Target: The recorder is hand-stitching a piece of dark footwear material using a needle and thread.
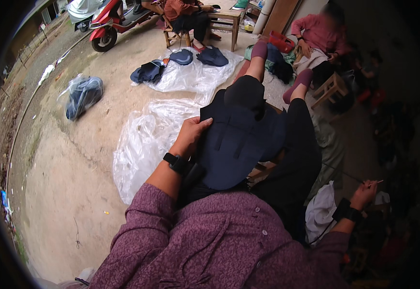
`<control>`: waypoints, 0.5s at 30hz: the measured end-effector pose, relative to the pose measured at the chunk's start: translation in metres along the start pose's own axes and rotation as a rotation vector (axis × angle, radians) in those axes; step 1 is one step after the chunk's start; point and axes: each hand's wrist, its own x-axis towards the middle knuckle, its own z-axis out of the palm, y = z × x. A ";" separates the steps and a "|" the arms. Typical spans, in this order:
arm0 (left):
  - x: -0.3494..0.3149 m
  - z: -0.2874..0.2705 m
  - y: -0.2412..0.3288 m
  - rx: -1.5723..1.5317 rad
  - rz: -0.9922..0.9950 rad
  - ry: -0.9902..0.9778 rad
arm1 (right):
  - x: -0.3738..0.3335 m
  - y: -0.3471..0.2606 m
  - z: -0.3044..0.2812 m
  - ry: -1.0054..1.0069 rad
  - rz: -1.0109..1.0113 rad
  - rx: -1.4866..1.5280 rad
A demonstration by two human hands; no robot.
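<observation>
While the person sits with both legs (299, 154) stretched forward, a navy fabric piece (229, 154) lies across the lap, to the right of the left hand's fingers and well apart from the right hand (364, 193). The left hand (190, 135) meets it at its left edge, near the upper corner, with the thumb (206, 124) resting on the upper face and the other fingers mostly hidden from sight.

The piece runs lengthwise from the knees toward the waist, its long axis leaning slightly; a broad rounded end points back at the purple shirt (210, 236), and the far end reaches the raised knee. Two narrow darker strips (239, 144) on its face follow roughly that same direction, and a lobe spreads out on the right.

The left thumb and fingers are closed on the fabric's margin in a pinch. Out at the lower right, the right hand's fingers are curled together around a thin stick (379, 182), whose tip pokes out beyond them; shadow hides the detail of that grip. Just inside that wrist hangs a white bag (319, 216). Beyond the left hand, a crumpled clear plastic sheet (140, 144) covers part of the concrete ground (65, 192).
</observation>
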 end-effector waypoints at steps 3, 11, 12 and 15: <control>0.003 -0.001 -0.001 0.009 0.013 -0.009 | 0.003 0.001 -0.005 -0.073 -0.011 0.067; -0.002 0.003 0.001 0.027 -0.013 -0.006 | -0.067 0.006 0.099 -0.583 -0.096 -0.210; -0.003 0.004 0.002 0.036 -0.010 0.024 | -0.094 0.004 0.127 -0.720 -0.097 -0.275; -0.007 0.001 0.000 0.005 0.018 0.019 | -0.169 0.007 0.196 -1.061 -0.102 -0.514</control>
